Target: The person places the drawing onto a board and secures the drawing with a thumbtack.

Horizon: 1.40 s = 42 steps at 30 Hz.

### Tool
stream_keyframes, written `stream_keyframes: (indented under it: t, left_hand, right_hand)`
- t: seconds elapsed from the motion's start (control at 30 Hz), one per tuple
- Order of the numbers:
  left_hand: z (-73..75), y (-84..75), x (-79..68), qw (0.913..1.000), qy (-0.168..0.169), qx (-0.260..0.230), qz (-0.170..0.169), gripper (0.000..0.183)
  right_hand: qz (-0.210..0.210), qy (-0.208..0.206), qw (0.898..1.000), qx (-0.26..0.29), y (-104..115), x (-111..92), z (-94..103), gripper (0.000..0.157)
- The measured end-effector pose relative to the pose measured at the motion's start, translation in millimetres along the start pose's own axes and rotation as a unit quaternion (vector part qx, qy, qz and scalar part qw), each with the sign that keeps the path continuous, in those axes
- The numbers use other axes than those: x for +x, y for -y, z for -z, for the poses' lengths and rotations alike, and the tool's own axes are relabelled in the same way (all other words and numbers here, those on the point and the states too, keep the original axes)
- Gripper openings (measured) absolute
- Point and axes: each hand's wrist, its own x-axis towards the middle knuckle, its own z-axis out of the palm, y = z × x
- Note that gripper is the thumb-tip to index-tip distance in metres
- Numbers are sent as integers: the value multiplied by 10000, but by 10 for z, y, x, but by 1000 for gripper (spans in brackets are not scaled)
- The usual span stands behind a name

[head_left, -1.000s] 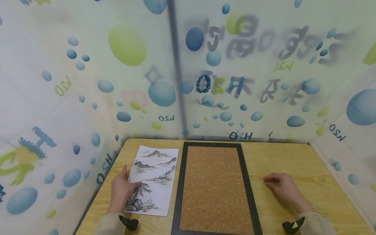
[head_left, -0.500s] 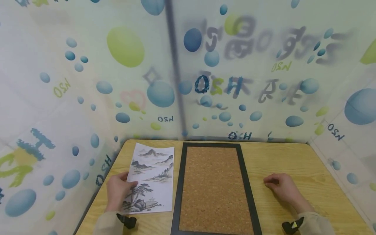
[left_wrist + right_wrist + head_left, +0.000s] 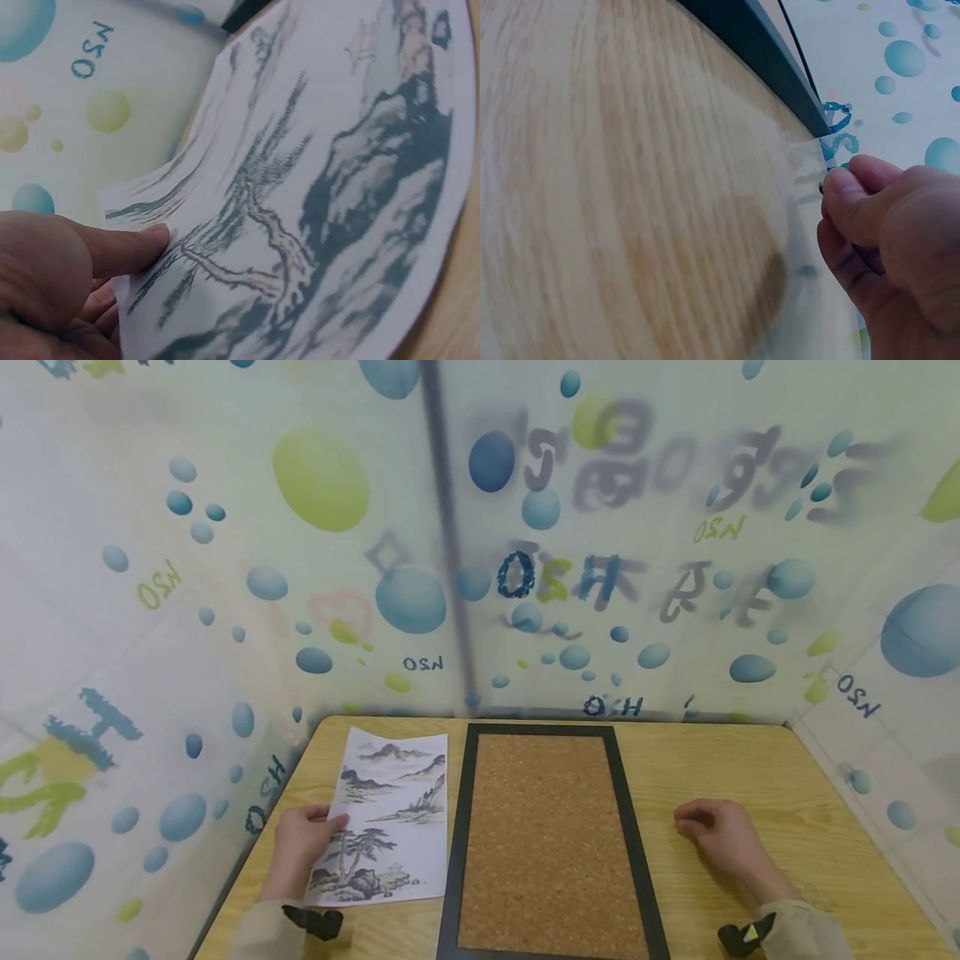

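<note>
My left hand (image 3: 300, 843) pinches the left edge of a paper print (image 3: 405, 868), an ink landscape with mountains, pines and rocks. The thumb lies on the printed face and the other fingers are behind the sheet. In the left wrist view the paper (image 3: 360, 180) bends in a curve, its edge apart from the wood. To the print's right lies a cork board (image 3: 551, 843) in a black frame. Beyond the board my right hand (image 3: 723, 839) has thumb and forefinger together; a small dark pin-like thing (image 3: 822, 187) peeks out at their tips, mostly hidden.
A light wooden table (image 3: 720, 760) carries the board and print. Behind it and at both sides hang pale sheets, like a curtain (image 3: 637, 660), with blue and green dots and reversed lettering. Dark wrist cameras (image 3: 315, 922) sit at both sleeves.
My left fingers have curled behind the print's edge and taken hold of it. The sheet has turned slightly anticlockwise, shifting left and then slightly back right. My right hand stays nearly still.
</note>
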Motion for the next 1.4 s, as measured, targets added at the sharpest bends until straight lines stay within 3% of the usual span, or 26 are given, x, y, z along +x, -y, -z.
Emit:
stream_keyframes:
  t: [0.17, 0.5, 0.97, 1.4]
  left_hand:
    - [46, -30, 10, 9992, 206, -221, 277, 50]
    - [167, -140, -15, 9991, 311, -260, 139, 59]
    - [388, -353, -153, 9986, 278, -439, -56, 71]
    - [375, -506, -235, 9959, 389, -812, -29, 76]
  right_hand:
    - [48, -154, 9998, -69, 54, 2, 23, 11]
    - [223, -503, 9985, 57, 92, 34, 42, 6]
    - [605, -1016, 9924, 334, 332, 87, 157, 7]
    - [601, -1292, 9894, 272, 439, 171, 284, 6]
